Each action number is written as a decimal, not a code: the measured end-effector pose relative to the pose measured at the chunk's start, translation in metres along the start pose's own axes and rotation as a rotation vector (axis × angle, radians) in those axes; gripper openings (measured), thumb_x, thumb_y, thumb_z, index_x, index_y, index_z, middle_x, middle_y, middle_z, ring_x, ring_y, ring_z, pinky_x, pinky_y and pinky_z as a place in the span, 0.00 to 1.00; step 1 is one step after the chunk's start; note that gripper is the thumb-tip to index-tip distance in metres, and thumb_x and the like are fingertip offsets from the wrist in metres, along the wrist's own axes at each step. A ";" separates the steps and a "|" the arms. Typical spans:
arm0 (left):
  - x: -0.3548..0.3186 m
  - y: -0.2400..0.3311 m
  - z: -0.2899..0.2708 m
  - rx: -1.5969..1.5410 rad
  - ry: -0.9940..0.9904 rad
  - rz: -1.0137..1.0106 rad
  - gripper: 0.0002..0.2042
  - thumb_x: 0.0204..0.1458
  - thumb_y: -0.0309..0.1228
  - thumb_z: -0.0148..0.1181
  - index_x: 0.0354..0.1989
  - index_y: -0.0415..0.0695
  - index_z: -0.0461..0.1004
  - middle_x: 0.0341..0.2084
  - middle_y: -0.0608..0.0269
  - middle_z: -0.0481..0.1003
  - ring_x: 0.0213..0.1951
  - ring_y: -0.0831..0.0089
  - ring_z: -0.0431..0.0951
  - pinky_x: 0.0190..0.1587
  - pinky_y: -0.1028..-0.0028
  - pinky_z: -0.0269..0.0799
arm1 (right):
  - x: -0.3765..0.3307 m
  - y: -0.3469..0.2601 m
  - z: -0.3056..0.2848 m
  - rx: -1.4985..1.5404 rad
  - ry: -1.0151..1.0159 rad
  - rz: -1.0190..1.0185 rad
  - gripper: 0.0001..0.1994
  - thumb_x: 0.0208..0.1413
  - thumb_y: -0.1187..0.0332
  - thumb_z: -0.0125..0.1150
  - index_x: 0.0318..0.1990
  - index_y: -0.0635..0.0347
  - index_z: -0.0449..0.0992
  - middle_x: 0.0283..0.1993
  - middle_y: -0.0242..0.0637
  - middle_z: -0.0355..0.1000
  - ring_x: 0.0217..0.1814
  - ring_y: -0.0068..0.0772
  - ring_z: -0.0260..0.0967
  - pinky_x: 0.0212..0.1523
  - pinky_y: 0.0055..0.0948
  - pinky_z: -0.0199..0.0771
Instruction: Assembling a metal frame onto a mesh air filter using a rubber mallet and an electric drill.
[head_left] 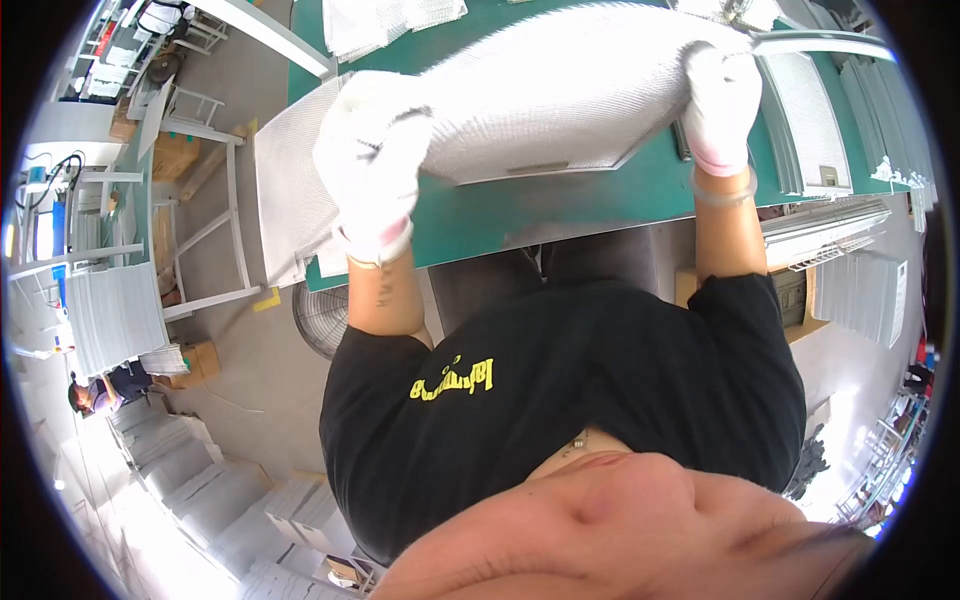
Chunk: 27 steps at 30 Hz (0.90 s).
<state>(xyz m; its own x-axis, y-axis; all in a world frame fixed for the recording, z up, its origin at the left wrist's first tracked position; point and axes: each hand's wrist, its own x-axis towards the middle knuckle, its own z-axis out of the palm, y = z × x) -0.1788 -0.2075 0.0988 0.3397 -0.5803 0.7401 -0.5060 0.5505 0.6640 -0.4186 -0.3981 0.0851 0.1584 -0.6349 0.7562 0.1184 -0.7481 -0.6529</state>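
Note:
A white, finely ribbed mesh sheet [560,90] bows between my two hands above the green table [500,215]. It is arched, and a small greyish strip shows near its close edge. My left hand [375,150], in a white glove, is closed at the sheet's left end; its fingertips are partly hidden. At the right end, my gloved right hand [722,105] grips the sheet with the thumb and fingers pressed together. Beneath and beside my left hand lies a pile of flat whitish mesh panels [285,180].
A stack of framed mesh panels [812,125] lies right of my right hand, with more panels [880,110] beyond. White sheets [390,22] sit at the table's far side. A floor fan [320,320] stands below the left corner, and a white frame rack [235,210] stands further left.

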 end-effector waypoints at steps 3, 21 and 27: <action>-0.007 0.002 -0.001 0.015 -0.035 0.089 0.07 0.44 0.20 0.60 0.32 0.35 0.79 0.32 0.56 0.78 0.36 0.65 0.78 0.38 0.73 0.72 | -0.025 0.019 -0.034 0.103 -0.138 0.139 0.10 0.62 0.68 0.57 0.38 0.69 0.75 0.36 0.38 0.73 0.39 0.28 0.69 0.43 0.26 0.70; -0.071 -0.066 0.003 -0.370 -1.489 -0.274 0.48 0.54 0.61 0.53 0.71 0.35 0.48 0.72 0.40 0.44 0.74 0.52 0.40 0.74 0.56 0.34 | -0.061 -0.049 -0.041 0.798 -0.581 -0.448 0.18 0.59 0.71 0.51 0.15 0.58 0.62 0.19 0.36 0.66 0.17 0.29 0.66 0.12 0.22 0.57; -0.076 -0.086 0.036 -0.079 -1.632 -0.302 0.44 0.59 0.58 0.43 0.72 0.33 0.42 0.73 0.40 0.42 0.75 0.52 0.35 0.74 0.58 0.31 | -0.042 -0.040 -0.048 0.776 -0.700 -0.500 0.17 0.59 0.72 0.52 0.16 0.58 0.63 0.21 0.38 0.68 0.19 0.30 0.67 0.14 0.23 0.60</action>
<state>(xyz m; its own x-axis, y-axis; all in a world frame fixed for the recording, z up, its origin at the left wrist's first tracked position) -0.1896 -0.2322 -0.0187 -0.7470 -0.6133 -0.2567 -0.5246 0.3065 0.7942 -0.4776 -0.3508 0.0820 0.4030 0.1254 0.9066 0.8524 -0.4122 -0.3219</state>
